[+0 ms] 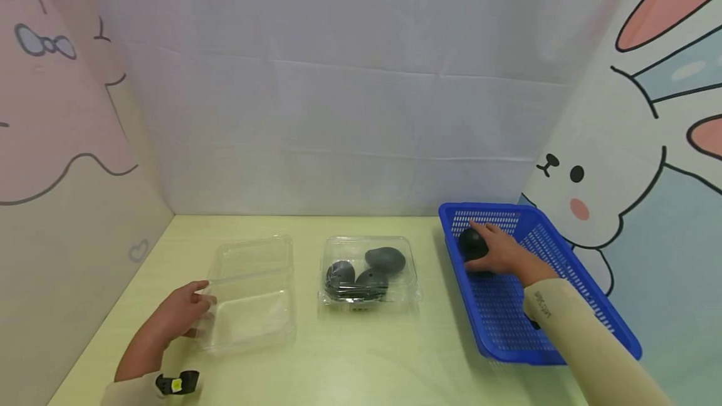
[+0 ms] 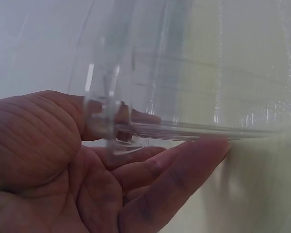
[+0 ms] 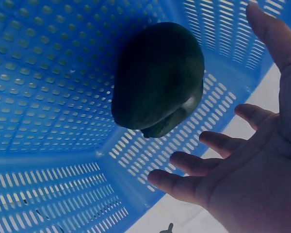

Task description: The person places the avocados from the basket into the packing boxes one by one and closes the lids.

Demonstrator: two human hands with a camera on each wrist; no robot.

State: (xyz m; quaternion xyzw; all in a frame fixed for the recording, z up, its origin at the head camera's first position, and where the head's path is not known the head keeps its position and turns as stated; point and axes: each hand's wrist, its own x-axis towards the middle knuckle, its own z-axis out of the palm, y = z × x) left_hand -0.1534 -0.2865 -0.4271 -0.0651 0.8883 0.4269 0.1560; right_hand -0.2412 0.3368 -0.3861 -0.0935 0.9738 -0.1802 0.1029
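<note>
At the left my left hand (image 1: 185, 310) holds the side edge of an opened clear plastic clamshell box (image 1: 248, 312). The left wrist view shows the thumb on the rim (image 2: 121, 131) and the fingers underneath. My right hand (image 1: 499, 252) reaches into the blue plastic basket (image 1: 485, 337). Its fingers are spread beside a dark avocado (image 1: 472, 244). In the right wrist view two avocados (image 3: 157, 73) lie against each other in the basket, with the open palm facing them.
Between box and basket stands a second clear clamshell box (image 1: 407, 287), its lid down over several dark avocados (image 1: 386, 260). A white cloth wall (image 1: 361, 111) closes the back of the pale table (image 1: 372, 368). Printed cartoon panels (image 1: 648, 161) flank both sides.
</note>
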